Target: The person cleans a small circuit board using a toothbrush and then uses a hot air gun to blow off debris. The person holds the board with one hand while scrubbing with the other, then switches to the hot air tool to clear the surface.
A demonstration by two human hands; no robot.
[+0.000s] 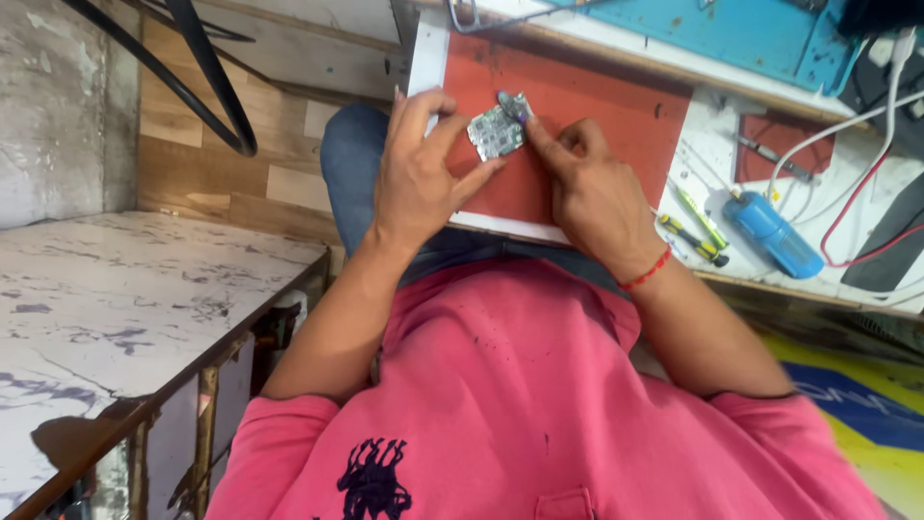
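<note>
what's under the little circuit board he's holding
Under the small circuit board lies a red mat on a white-edged work surface. The left hand and right hand cover its edges; its underside is hidden.

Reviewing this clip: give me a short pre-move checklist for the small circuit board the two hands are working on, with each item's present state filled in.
1. Circuit board rests over the red mat, not off its edge: ok.
2. Left hand steadies the board, thumb and fingers at its left and lower edges: ok.
3. Right hand has a fingertip on the board's upper right corner: ok.
4. Whether the board lies flat or is tipped up: cannot tell.
5. Screwdrivers and blue device lie right of the mat, apart from the hands: ok.
6. Either hand holding a tool: cannot tell; none shows.
</note>
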